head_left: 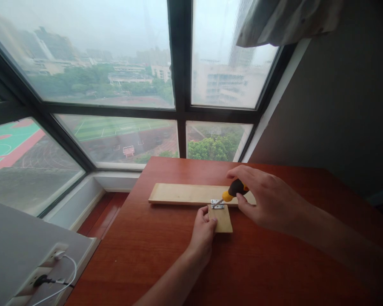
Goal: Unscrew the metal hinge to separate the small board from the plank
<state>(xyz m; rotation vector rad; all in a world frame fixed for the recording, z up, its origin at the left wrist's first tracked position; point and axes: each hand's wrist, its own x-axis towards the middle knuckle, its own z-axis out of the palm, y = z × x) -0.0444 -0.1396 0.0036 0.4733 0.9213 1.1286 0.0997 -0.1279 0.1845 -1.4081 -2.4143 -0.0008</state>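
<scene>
A screwdriver (228, 195) with a black and yellow handle is in my right hand (266, 195), its fingers closed around the handle. The shaft slants down to the left, and its tip meets a silver metal hinge (217, 204). That hinge spans a long pale wooden board (181, 193) and a small wooden piece (221, 221) on the near side. My left hand (204, 231) grips the small piece by its left edge, thumb on top. Whether a screw sits under the tip is too small to tell.
The reddish-brown table (147, 255) reaches to a window with dark frames (180, 112). At the lower left, a wall socket (40, 280) holds a white plug and a black plug with cables. A grey curtain (284, 21) hangs at the upper right.
</scene>
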